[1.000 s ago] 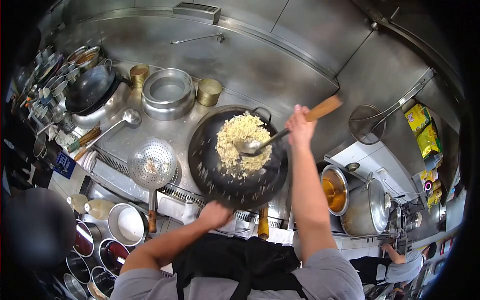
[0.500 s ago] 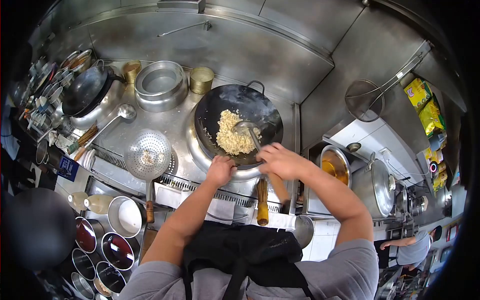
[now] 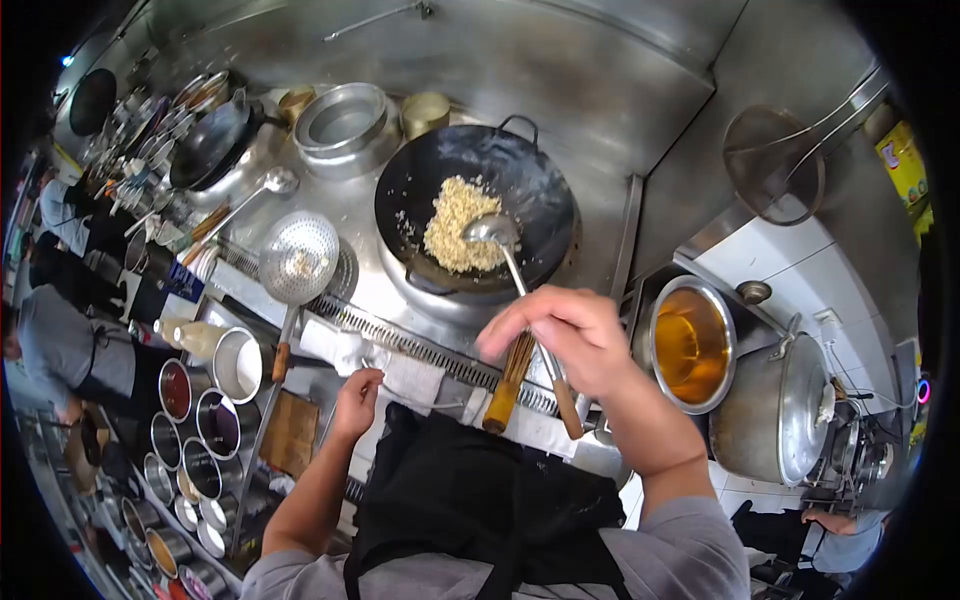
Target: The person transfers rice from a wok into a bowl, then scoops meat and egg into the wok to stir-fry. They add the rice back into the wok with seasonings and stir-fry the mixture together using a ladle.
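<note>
A black wok (image 3: pixel 545 190) on the stove holds a pale, crumbly, rice-like food (image 3: pixel 455 225). A ladle (image 3: pixel 490 229) rests its bowl on the food, its wooden handle slanting over the front edge. Above that handle my right hand (image 3: pixel 565 335) is raised with its fingers stretched out, not wrapped round it. My left hand (image 3: pixel 358 400) is lower left of the wok, near a white cloth (image 3: pixel 410 375), with fingers curled together; whatever they hold, if anything, is hidden. Between my hands lies a bamboo brush (image 3: pixel 502 400) with a yellow handle.
A perforated strainer (image 3: pixel 298 250) lies left of the wok. At right are a bowl of orange liquid (image 3: pixel 690 345) and a lidded pot (image 3: pixel 770 410). Sauce containers (image 3: pixel 220 420) stand lower left. People in grey (image 3: pixel 75 340) are at the far left, another (image 3: pixel 845 540) at lower right.
The view has shifted. My left hand has left the wok's rim and moved down and left. My right hand has come off the ladle, towards me, and opened.
</note>
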`<state>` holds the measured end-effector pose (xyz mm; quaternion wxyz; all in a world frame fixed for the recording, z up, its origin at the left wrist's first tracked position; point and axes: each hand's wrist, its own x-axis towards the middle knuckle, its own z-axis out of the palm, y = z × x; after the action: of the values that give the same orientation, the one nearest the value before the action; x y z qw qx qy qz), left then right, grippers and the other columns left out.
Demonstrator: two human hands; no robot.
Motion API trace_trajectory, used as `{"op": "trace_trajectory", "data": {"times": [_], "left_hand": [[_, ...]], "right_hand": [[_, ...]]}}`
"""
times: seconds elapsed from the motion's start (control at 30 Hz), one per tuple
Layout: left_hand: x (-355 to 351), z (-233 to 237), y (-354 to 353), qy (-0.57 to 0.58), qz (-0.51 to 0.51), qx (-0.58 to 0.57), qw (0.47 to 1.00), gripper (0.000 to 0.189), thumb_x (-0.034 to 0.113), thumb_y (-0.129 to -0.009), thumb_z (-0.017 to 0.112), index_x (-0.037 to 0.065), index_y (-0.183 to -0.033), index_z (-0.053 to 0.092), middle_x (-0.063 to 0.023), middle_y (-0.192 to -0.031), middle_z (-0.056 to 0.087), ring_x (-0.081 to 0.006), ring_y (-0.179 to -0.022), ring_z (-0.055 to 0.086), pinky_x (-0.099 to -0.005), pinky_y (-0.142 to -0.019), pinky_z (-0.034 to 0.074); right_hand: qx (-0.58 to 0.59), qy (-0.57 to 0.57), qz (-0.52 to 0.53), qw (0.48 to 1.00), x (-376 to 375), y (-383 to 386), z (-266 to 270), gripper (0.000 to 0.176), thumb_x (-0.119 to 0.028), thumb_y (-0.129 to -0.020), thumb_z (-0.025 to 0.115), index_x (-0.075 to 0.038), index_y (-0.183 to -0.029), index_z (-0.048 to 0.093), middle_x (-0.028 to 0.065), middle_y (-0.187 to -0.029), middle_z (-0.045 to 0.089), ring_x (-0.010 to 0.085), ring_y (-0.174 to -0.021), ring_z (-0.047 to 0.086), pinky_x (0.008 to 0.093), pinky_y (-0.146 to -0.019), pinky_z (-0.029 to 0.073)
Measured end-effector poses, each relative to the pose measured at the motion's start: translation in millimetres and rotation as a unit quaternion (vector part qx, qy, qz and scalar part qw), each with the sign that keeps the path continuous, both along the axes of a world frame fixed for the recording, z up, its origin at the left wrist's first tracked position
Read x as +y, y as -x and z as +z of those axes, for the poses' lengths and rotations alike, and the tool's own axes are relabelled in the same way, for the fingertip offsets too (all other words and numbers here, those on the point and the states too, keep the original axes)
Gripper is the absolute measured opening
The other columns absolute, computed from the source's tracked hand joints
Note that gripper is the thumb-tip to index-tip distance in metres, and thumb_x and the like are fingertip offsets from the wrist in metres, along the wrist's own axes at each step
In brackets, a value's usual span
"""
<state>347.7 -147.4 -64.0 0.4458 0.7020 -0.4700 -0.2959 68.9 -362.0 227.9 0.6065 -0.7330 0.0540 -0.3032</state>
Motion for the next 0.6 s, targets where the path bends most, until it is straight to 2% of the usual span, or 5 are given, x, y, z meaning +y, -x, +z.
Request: {"op": "trace_trajectory", "data": {"times": [0.1,0.13,0.37,0.5,0.6], "left_hand": [[64,-9,20,-0.095,0.049,0.002,0.994,0.019,0.002,-0.094,0.055,0.004,-0.110,0.066,-0.0137,-0.107,0.067,-0.0259,-0.095,0.068,-0.0340,-0.082,0.054],[82,-6,29,-0.139,0.078,0.003,0.987,0.019,0.004,-0.094,0.056,0.004,-0.109,0.067,-0.0139,-0.106,0.068,-0.0266,-0.095,0.069,-0.0354,-0.083,0.054],[274,-30,56,-0.290,0.262,-0.055,0.919,0.023,0.015,-0.090,0.058,0.007,-0.109,0.069,-0.0193,-0.105,0.070,-0.0362,-0.101,0.067,-0.0422,-0.089,0.052],[366,2,89,-0.261,0.470,0.011,0.843,0.021,0.013,-0.091,0.057,0.005,-0.107,0.068,-0.0169,-0.103,0.070,-0.0338,-0.096,0.068,-0.0410,-0.086,0.053],[437,14,114,-0.153,0.603,0.002,0.783,0.021,0.011,-0.091,0.058,0.004,-0.109,0.068,-0.0134,-0.099,0.071,-0.0250,-0.091,0.070,-0.0364,-0.084,0.053]], "right_hand": [[-0.283,-0.084,0.257,0.920,53,-36,69,0.033,-0.021,-0.101,0.048,0.007,-0.109,0.063,0.0210,-0.100,0.069,0.0344,-0.088,0.070,0.0397,-0.077,0.058],[-0.393,-0.312,0.194,0.843,111,-45,71,0.038,-0.030,-0.102,0.050,0.005,-0.110,0.063,0.0213,-0.101,0.068,0.0377,-0.087,0.068,0.0382,-0.079,0.057],[-0.460,-0.427,0.299,0.719,265,-78,104,0.042,-0.025,-0.099,0.057,-0.010,-0.138,0.050,0.0308,-0.102,0.066,0.0333,-0.083,0.072,0.0384,-0.067,0.059],[-0.063,-0.569,0.671,0.472,295,-83,135,0.047,-0.039,-0.097,0.060,-0.007,-0.132,0.060,0.0419,-0.110,0.060,0.0405,-0.094,0.071,0.0438,-0.084,0.058],[0.026,-0.559,0.726,0.399,338,-84,137,0.056,-0.046,-0.094,0.063,-0.010,-0.136,0.057,0.0423,-0.106,0.061,0.0448,-0.090,0.071,0.0449,-0.094,0.053]]}}
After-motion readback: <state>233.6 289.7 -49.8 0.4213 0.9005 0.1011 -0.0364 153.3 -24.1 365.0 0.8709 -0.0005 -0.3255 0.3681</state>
